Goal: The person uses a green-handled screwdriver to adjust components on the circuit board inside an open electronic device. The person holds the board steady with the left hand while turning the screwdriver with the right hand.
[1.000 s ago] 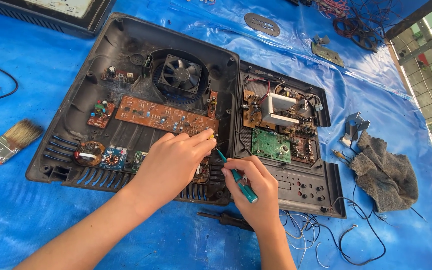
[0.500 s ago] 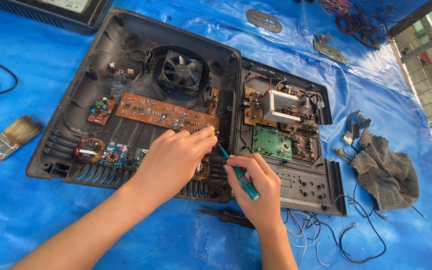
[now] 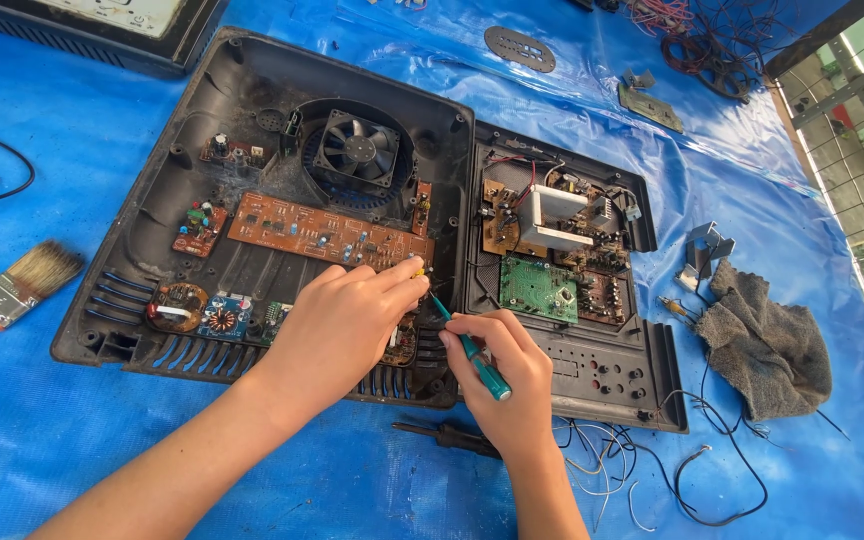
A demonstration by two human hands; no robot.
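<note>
At lower centre of frame, right hand [image 3: 500,375] gripping green-handled screwdriver [image 3: 472,352], tip aimed up-left at long brown circuit board [image 3: 327,232]. Left hand [image 3: 344,325] just beside, fingers curled, pinching at board's right end. Black tool [image 3: 447,434] on blue tarp [image 3: 72,430] under hands. Open black plastic casing [image 3: 202,110] holds board, small boards at lower left, fan [image 3: 357,147] above. Right casing half [image 3: 607,375] holds green board [image 3: 537,290], white block [image 3: 552,215]. Paintbrush [image 3: 12,292] far left; grey rag [image 3: 767,345] right.

The single head camera looks steeply down and forward from above the person's arms, close to the open black casing [image 3: 252,130], with the blue tarp [image 3: 72,440] filling the whole frame around it.
</note>
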